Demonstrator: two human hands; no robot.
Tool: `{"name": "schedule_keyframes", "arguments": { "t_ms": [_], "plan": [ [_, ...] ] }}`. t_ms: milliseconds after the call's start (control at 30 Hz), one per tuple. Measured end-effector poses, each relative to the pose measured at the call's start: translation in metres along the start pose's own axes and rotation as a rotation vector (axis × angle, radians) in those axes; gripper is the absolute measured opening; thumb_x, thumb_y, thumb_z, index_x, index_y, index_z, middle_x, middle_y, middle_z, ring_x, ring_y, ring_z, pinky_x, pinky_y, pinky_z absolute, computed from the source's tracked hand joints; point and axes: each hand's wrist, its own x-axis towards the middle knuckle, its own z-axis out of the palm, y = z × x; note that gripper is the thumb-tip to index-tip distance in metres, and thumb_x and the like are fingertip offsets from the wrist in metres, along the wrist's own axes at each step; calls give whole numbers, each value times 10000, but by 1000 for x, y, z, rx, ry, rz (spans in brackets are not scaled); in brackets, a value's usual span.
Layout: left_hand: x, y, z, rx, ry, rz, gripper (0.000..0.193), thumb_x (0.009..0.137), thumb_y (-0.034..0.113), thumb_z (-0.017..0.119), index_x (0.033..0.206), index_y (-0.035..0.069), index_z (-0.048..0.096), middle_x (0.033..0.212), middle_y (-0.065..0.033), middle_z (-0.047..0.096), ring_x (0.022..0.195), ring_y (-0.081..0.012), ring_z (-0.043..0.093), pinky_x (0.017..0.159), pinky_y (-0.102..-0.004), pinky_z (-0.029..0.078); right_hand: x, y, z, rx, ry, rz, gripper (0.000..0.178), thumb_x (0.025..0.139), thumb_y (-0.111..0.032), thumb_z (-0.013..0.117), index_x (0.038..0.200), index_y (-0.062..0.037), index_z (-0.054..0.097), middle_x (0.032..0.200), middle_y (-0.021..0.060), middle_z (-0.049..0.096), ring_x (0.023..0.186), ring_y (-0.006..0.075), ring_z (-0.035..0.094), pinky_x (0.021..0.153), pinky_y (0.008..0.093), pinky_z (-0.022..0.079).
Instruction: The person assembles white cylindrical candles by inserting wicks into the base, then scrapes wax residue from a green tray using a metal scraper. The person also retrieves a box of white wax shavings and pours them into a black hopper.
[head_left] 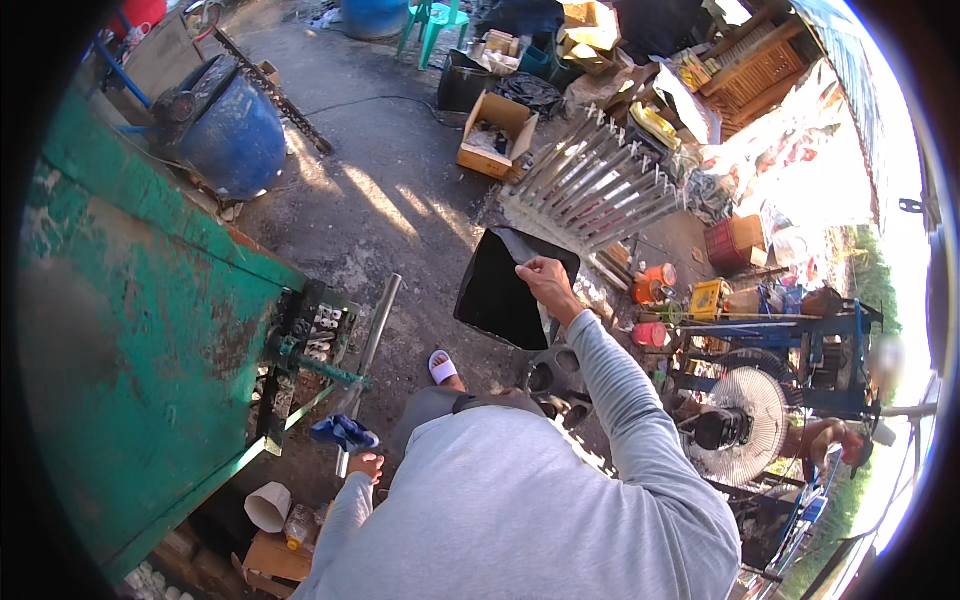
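Note:
My right hand [549, 286] is closed on the upper rim of a black open-topped bin [500, 295], which tilts so that its dark inside faces up. Whatever lies deep in the bin is lost in shadow. Low on the left, my left hand [367, 467] has its fingers curled just below a bunched blue cloth [345, 432]. Whether these fingers grip anything cannot be made out. Close by this hand, a slanted metal pipe [382, 320] rises beside the large green machine panel [150, 330]. My foot in a white sandal [443, 367] stands on the floor between both hands.
A rack of metal tubes [605, 185] lies beyond the bin, beside a cardboard box [497, 135]. To the right stand a round fan [740, 425] and a blue metal frame [850, 345]. A blue drum [235, 130] sits far left; a white container [268, 507] is low left.

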Motion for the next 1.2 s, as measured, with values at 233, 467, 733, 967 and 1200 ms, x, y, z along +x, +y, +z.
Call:
{"name": "schedule_keyframes", "arguments": {
  "t_ms": [233, 467, 733, 967, 1200],
  "plan": [
    [-19, 88, 52, -301, 146, -99, 252, 952, 368, 654, 1065, 144, 688, 734, -52, 595, 561, -234, 573, 459, -414, 463, 177, -97, -2, -58, -57, -229, 315, 927, -292, 773, 931, 20, 734, 696, -1, 620, 626, 83, 539, 558, 303, 425],
    [-26, 178, 127, -306, 198, -254, 210, 951, 338, 657, 1055, 157, 680, 730, -45, 587, 575, -224, 575, 464, -405, 459, 371, -171, 19, 40, -257, -281, 280, 948, -256, 768, 936, 20, 723, 709, -26, 592, 624, 57, 492, 535, 270, 372],
    [-9, 371, 146, -315, 237, -300, 164, 949, 304, 661, 1043, 171, 671, 725, -37, 578, 592, -213, 577, 469, -396, 454, 563, -289, 48, 1, -403, -309, 318, 917, -297, 779, 935, 18, 744, 740, 32, 651, 668, 118, 565, 606, 317, 449],
    [82, 524, 125, -393, 262, -319, 125, 947, 275, 664, 1033, 184, 663, 720, -30, 571, 606, -204, 579, 473, -387, 449, 724, -422, 96, -24, -442, -481, 305, 940, -287, 771, 964, 15, 728, 725, -39, 587, 637, 64, 494, 552, 275, 380],
    [236, 666, -21, -577, 232, -207, 93, 945, 245, 667, 1023, 197, 655, 716, -23, 563, 620, -194, 580, 478, -378, 444, 847, -544, 122, -364, -328, -673, 405, 916, -374, 747, 1017, 12, 681, 882, 190, 701, 842, 336, 694, 752, 439, 527]
  ]
}}
